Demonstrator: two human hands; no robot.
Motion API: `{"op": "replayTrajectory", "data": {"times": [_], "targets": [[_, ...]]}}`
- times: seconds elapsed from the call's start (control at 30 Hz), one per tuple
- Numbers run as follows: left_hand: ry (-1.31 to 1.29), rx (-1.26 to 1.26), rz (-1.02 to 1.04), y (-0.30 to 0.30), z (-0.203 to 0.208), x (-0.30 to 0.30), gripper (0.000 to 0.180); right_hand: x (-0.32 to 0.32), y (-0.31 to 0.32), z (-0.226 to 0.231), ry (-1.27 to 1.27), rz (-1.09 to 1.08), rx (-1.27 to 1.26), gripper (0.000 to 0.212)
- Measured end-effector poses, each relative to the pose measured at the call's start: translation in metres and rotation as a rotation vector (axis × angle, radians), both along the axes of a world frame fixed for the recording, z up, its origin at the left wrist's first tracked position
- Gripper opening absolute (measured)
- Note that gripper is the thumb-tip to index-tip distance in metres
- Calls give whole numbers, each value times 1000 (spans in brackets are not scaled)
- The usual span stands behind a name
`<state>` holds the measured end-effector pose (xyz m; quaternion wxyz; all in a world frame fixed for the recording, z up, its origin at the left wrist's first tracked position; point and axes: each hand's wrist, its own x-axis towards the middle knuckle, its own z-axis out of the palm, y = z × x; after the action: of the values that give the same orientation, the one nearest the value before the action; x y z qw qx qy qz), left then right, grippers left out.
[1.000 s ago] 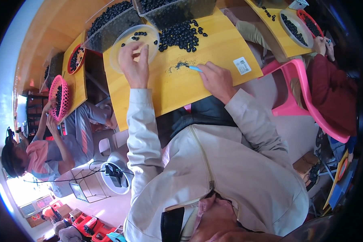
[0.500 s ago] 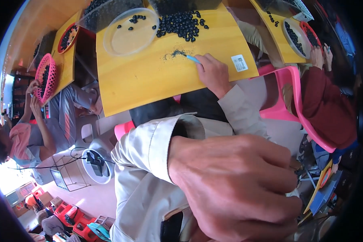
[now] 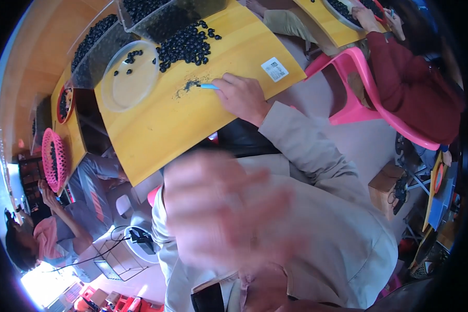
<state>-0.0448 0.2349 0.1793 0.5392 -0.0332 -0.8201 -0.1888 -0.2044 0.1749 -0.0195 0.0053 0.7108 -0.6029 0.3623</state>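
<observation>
My right hand [image 3: 243,97] rests on the yellow table [image 3: 161,135], its fingers closed around a slim tool with a light blue handle [image 3: 209,86]. The tool's dark tip lies at a scatter of dark crumbs [image 3: 184,89]. Beyond it spreads a pile of small round black pieces [image 3: 184,48], like berries or beads. To the left lies a shallow round clear tray [image 3: 130,96] holding several of the same pieces. My left hand [image 3: 218,208] is raised close to the camera, in front of my chest. Motion smears its fingers, and I can make out nothing in it.
Clear bins [image 3: 177,22] of black pieces stand along the table's far edge. A white label [image 3: 274,69] is stuck at the right. To the right is a pink chair [image 3: 372,78] beside a person in dark red; at left, another person works by a pink basket [image 3: 53,158].
My left hand has moved left and turned, its fingers now blurred. The view has shifted and tilted, so the table appears further left. My right hand still grips the blue-handled tool by the crumbs.
</observation>
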Motion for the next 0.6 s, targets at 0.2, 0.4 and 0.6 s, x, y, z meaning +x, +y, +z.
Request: {"op": "replayTrajectory", "data": {"times": [0.2, 0.4, 0.6], "targets": [[-508, 277, 520, -137, -71, 9, 28, 3, 2, 8, -46, 29, -16, 12], [-782, 257, 602, -207, -138, 14, 27, 4, 1, 9, -76, 58, 13, 12], [-857, 268, 675, -213, -157, 13, 22, 1, 2, 10, -88, 73, 32, 14]]}}
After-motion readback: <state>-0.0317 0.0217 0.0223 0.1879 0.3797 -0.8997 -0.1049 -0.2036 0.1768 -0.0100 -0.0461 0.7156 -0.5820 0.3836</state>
